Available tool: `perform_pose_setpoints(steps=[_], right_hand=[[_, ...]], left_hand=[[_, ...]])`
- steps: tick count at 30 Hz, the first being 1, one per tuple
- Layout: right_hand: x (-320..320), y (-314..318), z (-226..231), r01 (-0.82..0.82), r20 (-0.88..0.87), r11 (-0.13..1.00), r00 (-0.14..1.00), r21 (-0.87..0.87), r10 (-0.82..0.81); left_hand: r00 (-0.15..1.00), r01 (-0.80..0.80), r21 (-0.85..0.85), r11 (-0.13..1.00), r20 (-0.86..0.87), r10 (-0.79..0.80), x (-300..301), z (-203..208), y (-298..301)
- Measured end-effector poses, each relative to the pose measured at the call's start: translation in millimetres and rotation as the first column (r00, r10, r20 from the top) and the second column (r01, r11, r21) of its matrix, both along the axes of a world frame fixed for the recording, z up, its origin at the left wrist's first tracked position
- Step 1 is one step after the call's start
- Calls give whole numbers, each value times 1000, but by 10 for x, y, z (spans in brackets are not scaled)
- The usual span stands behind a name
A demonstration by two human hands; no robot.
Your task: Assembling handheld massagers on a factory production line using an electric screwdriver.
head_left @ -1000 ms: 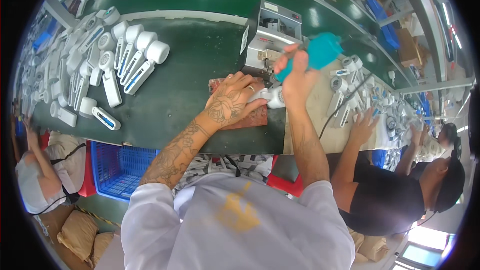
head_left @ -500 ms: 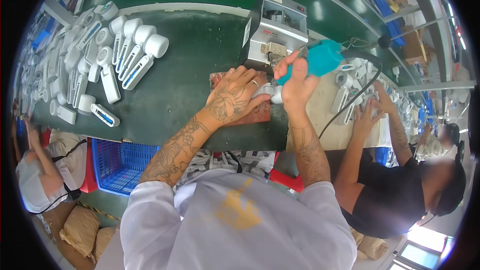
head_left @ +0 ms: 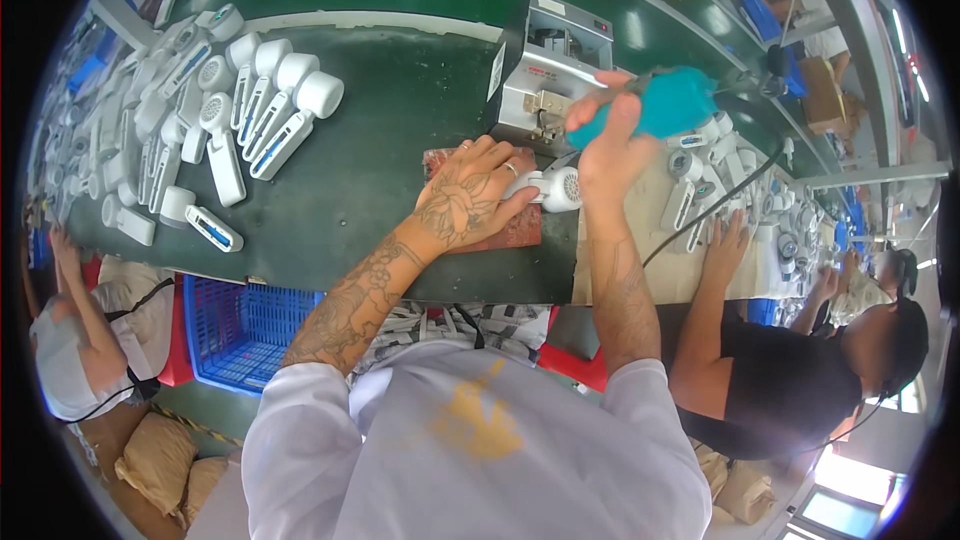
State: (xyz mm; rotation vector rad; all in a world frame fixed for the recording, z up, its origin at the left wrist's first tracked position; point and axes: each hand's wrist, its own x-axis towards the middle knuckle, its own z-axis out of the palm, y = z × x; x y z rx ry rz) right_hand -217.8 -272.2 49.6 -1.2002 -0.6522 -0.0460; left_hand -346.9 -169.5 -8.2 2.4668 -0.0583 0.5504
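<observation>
My left hand [head_left: 470, 188] lies over a white handheld device [head_left: 563, 190], its fingers curled on the handle, which they mostly hide. The device's round grilled head sticks out to the right. Beneath it is a worn reddish board [head_left: 520, 230] on the green bench. A teal electric screwdriver [head_left: 678, 102], smeared by motion, is gripped in my right hand [head_left: 612, 155], raised above and to the right of the device. Its tip is too blurred to make out. Just beyond both hands stands a grey metal box-shaped machine [head_left: 560, 65], probably a screw feeder.
White devices [head_left: 290, 130] are heaped on the left of the bench [head_left: 370, 120]. More parts [head_left: 690, 165] lie on the right, where a dark cable [head_left: 720, 200] hangs. A co-worker in black [head_left: 780, 370] sits right, another person [head_left: 95, 330] left. A blue crate [head_left: 245, 340] is below the bench.
My right hand has lifted the screwdriver up and right, off the device, so its grilled head now shows. My left hand has stayed nearly still. The right co-worker's arms have shifted.
</observation>
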Motion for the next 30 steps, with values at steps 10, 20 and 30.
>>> perform_pose_setpoints(steps=[10,20,30], right_hand=[[187,135,-97,-20,65,997,998,-77,25],[-295,-358,10,-105,-129,993,987,-58,97],[-313,-388,-191,-139,-146,990,980,-32,133]], left_hand=[[1000,18,6,1000,10,-18,3,-20,-14],[1000,27,-23,999,14,-27,5,4,-2],[999,24,-37,999,31,-23,-16,2,-31]])
